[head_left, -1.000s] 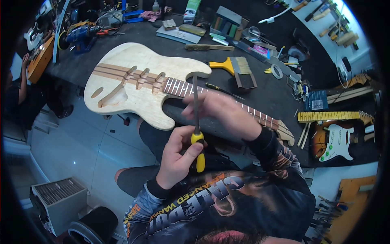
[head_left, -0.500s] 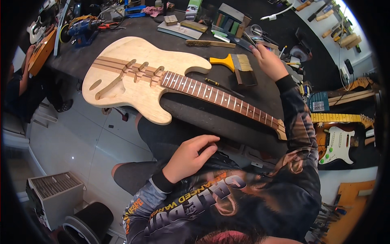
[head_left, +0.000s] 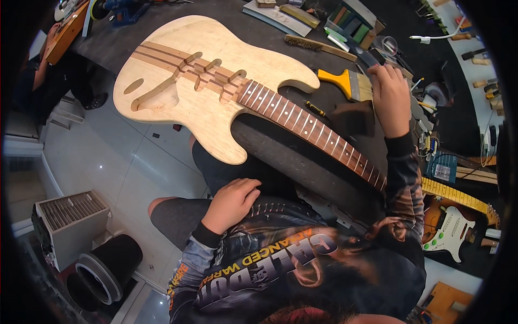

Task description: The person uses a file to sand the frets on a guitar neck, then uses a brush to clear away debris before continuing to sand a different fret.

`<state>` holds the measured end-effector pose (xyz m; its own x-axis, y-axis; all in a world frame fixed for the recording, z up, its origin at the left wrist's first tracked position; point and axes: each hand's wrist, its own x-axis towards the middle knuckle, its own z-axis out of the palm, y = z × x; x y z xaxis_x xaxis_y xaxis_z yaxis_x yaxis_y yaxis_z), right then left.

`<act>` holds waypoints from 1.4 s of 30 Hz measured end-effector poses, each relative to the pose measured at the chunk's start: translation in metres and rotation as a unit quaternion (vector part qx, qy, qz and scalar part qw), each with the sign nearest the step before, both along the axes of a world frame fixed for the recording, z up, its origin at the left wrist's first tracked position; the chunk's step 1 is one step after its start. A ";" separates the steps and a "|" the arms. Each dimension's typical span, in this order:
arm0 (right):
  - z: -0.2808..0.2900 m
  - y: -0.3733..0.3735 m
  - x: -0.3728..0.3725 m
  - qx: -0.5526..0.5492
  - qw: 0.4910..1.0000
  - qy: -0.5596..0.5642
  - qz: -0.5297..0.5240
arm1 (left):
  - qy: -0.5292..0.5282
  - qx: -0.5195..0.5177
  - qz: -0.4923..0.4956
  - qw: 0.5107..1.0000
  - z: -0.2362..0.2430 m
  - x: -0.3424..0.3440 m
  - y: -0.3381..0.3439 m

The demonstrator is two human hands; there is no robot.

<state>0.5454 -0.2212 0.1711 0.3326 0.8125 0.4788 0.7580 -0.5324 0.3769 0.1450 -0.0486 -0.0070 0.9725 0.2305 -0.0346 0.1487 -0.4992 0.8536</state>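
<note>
A pale wooden electric guitar body (head_left: 216,59) with brown centre stripes, routed cavities and no hardware lies across the bench. Its dark fretboard (head_left: 302,127) runs toward my right forearm, which hides the head end. My left hand (head_left: 232,202) rests palm down over my lap, fingers stretched out and holding nothing, below the body's lower horn. Beyond the neck, my right hand (head_left: 390,97) reaches to the tools on the right, its fingers bent down; whatever is under the fingertips is hidden. Beside it lies a yellow-handled paintbrush (head_left: 337,79).
A screwdriver (head_left: 316,109) lies beside the neck. Farther back are a wooden-handled wire brush (head_left: 324,47) and a box of abrasive blocks (head_left: 350,21). A second guitar (head_left: 450,232) with a white pickguard sits at right. Another person (head_left: 59,75) works at far left.
The view has shifted, so the guitar sits higher and farther right. My left hand has drawn back toward my lap. My right hand has come back nearer the paintbrush, its fingers now bent down.
</note>
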 end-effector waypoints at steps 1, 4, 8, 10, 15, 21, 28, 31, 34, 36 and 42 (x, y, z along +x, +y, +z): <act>0.003 0.005 -0.008 0.003 1.000 0.015 0.014 | 0.005 0.001 0.001 1.000 0.000 0.002 0.001; 0.003 0.002 -0.001 0.006 0.994 0.105 0.006 | 0.005 -0.006 -0.011 1.000 0.003 0.013 -0.003; 0.018 0.005 -0.059 0.046 0.868 0.486 0.093 | 0.014 -0.089 -0.005 0.996 0.010 0.018 -0.005; 0.018 0.011 -0.083 0.021 0.893 0.442 0.086 | 0.023 -0.086 -0.025 0.996 0.007 0.020 -0.002; 0.005 0.000 -0.068 0.036 0.889 0.453 0.057 | 0.054 -0.021 -0.040 0.998 -0.004 0.016 -0.001; 0.006 -0.062 0.025 -0.017 0.789 0.607 -0.096 | 0.057 -0.052 -0.026 0.997 -0.008 0.008 0.005; -0.010 0.001 -0.048 -0.049 0.974 0.203 0.083 | 0.033 -0.030 -0.004 0.999 -0.014 -0.001 0.004; -0.034 0.014 -0.057 -0.100 0.947 0.288 0.103 | 0.010 -0.012 0.004 1.000 -0.012 -0.006 0.004; -0.034 0.012 -0.050 -0.152 0.935 0.316 0.050 | 0.013 0.006 0.011 1.000 -0.010 -0.014 0.004; -0.034 0.011 -0.047 -0.137 0.939 0.308 0.072 | 0.009 0.000 0.022 1.000 -0.009 -0.018 0.007; -0.012 0.007 -0.052 0.167 0.798 0.578 0.036 | -0.088 0.006 -0.039 0.995 0.035 -0.013 0.020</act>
